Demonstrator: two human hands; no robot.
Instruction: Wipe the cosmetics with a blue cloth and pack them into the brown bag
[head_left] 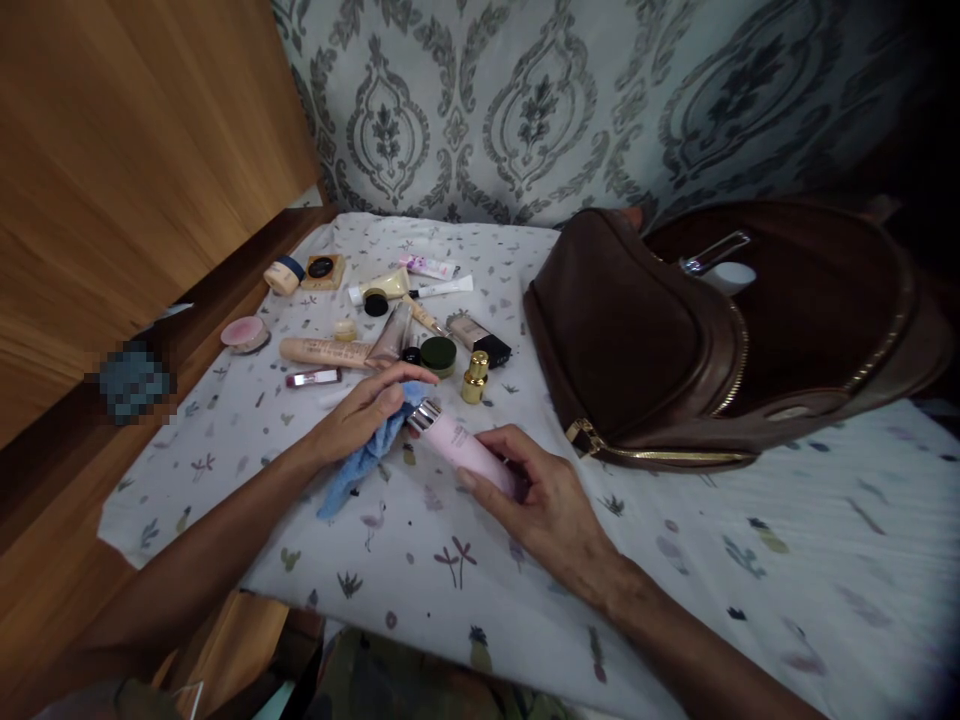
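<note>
A pink bottle point(466, 447) with a silver cap lies slanted in my right hand point(551, 497), whose fingers wrap round its lower end. Against the cap, my left hand point(367, 412) presses a blue cloth point(367, 462), and one end of the cloth hangs toward the table. Just beyond the bottle stands a small gold bottle point(475, 380). A round jar with a dark green lid point(438, 355) sits near my left fingertips. The left palm side is hidden.
Several tubes and pots are spread behind my hands, among them a beige tube point(322, 352) and a pink compact point(244, 334). An unzipped brown leather bag point(630, 350) stands at right on the patterned cloth point(420, 640). A wooden panel point(142, 150) rises at left.
</note>
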